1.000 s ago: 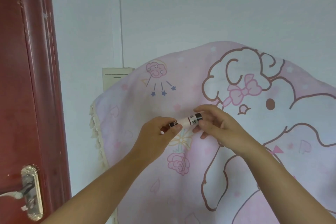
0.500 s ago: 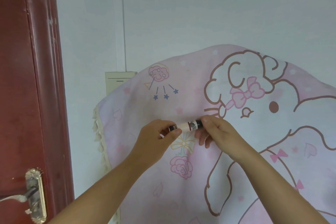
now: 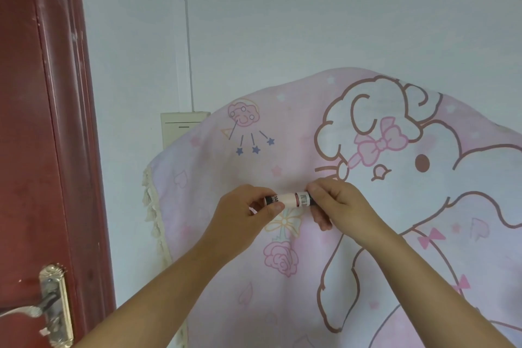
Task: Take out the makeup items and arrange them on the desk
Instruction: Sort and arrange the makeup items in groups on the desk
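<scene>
A small pale-pink makeup tube [image 3: 288, 199] with dark ends and a barcode label lies level in the air between my two hands. My left hand [image 3: 243, 217] pinches its left dark end with thumb and fingers. My right hand [image 3: 336, 206] grips its right dark end. Both hands are raised in front of a pink cartoon-print cloth [image 3: 367, 248]. No desk or makeup bag is in view.
The pink cloth with a tasselled left edge hangs against a pale wall [image 3: 282, 22]. A beige wall switch [image 3: 180, 127] peeks out behind the cloth's upper left. A dark red door [image 3: 36, 121] with a brass handle [image 3: 42, 308] fills the left side.
The tube has turned from tilted to level and sits a little lower against the cloth. My right hand has closed tighter on its right end; the view has shifted slightly.
</scene>
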A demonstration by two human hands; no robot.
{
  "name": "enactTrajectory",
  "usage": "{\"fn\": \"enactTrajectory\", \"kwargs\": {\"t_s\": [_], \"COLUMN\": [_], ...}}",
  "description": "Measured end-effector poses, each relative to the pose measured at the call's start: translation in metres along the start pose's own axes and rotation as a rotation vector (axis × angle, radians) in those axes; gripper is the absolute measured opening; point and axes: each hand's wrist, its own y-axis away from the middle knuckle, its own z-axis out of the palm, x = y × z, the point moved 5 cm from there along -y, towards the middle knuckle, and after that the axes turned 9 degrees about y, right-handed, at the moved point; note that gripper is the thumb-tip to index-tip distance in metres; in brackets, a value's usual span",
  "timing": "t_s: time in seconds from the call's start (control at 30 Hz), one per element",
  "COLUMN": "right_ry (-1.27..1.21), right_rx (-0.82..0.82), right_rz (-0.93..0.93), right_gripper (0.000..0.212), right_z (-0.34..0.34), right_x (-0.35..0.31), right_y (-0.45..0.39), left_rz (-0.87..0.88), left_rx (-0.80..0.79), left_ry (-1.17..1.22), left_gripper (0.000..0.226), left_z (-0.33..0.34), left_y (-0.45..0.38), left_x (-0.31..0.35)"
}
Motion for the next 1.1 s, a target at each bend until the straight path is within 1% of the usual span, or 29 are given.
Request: {"fn": "enactTrajectory", "kwargs": {"t_s": [0.07,0.17,0.2,0.27,0.33,0.4,0.43,0.47,0.53,0.57,0.63,0.67,0.73,0.77,0.8,0.87,0.93,0.97,1.03,1.1], "right_ry": [-0.073,-0.219,-0.222,-0.186,-0.108,-0.093,-0.121,-0.173,-0.273,-0.288,-0.261,-0.23,-0.164,-0.16,-0.181,-0.267,-0.312,-0.295,-0.232,-0.189], "right_rx": [0.028,0.011,-0.013,-0.061,-0.05,-0.001,0.018,0.028,0.009,-0.013,-0.046,-0.049,-0.038,-0.02,-0.004,0.003,-0.04,-0.062,-0.071,-0.05], "right_rz": [-0.022,-0.051,-0.031,0.039,0.079,0.053,0.022,0.002,-0.015,0.002,0.073,0.113,0.133,0.112,0.078,0.03,0.035,0.054,0.102,0.11], "right_gripper": [0.023,0.036,0.034,0.019,0.027,0.026,0.024,0.027,0.037,0.036,0.022,0.018,0.025,0.024,0.023,0.032,0.038,0.034,0.018,0.022], "right_z": [-0.002,-0.006,-0.004,-0.001,0.001,-0.001,-0.002,-0.003,-0.003,-0.002,0.003,0.004,0.005,0.005,0.004,0.003,0.005,0.007,0.009,0.009], "right_x": [0.001,0.002,0.003,0.003,0.004,0.004,0.004,0.005,0.007,0.009,0.01,0.011,0.012,0.011,0.011,0.012,0.015,0.015,0.016,0.016], "right_y": [0.001,0.002,0.001,-0.001,-0.003,-0.003,-0.002,-0.001,-0.001,-0.001,-0.002,-0.003,-0.004,-0.004,-0.003,-0.002,-0.003,-0.003,-0.004,-0.005], "left_rz": [0.003,-0.013,-0.016,-0.018,-0.018,-0.009,-0.006,-0.007,-0.023,-0.032,-0.045,-0.047,-0.046,-0.046,-0.045,-0.05,-0.058,-0.06,-0.062,-0.062], "left_rx": [0.006,0.017,0.015,0.013,0.009,0.007,0.011,0.017,0.024,0.025,0.027,0.027,0.028,0.029,0.032,0.039,0.038,0.037,0.034,0.026], "left_ry": [-0.023,-0.026,-0.032,-0.039,-0.039,-0.042,-0.046,-0.048,-0.041,-0.034,-0.021,-0.018,-0.022,-0.025,-0.027,-0.019,-0.014,-0.013,-0.01,-0.011], "left_gripper": [0.012,0.012,0.013,0.014,0.014,0.014,0.014,0.014,0.015,0.015,0.015,0.015,0.016,0.015,0.015,0.015,0.016,0.016,0.016,0.016], "left_z": [-0.001,-0.003,-0.003,-0.002,-0.001,0.0,0.0,-0.001,-0.002,-0.002,-0.002,-0.001,0.0,0.001,0.001,0.0,0.0,0.0,0.001,0.003], "left_y": [0.0,-0.002,-0.002,-0.003,-0.003,-0.002,-0.002,-0.003,-0.004,-0.004,-0.004,-0.004,-0.005,-0.005,-0.005,-0.006,-0.007,-0.007,-0.007,-0.006], "left_x": [0.0,-0.002,-0.002,-0.002,-0.002,-0.001,-0.002,-0.002,-0.004,-0.005,-0.007,-0.008,-0.008,-0.009,-0.01,-0.012,-0.014,-0.015,-0.016,-0.016]}}
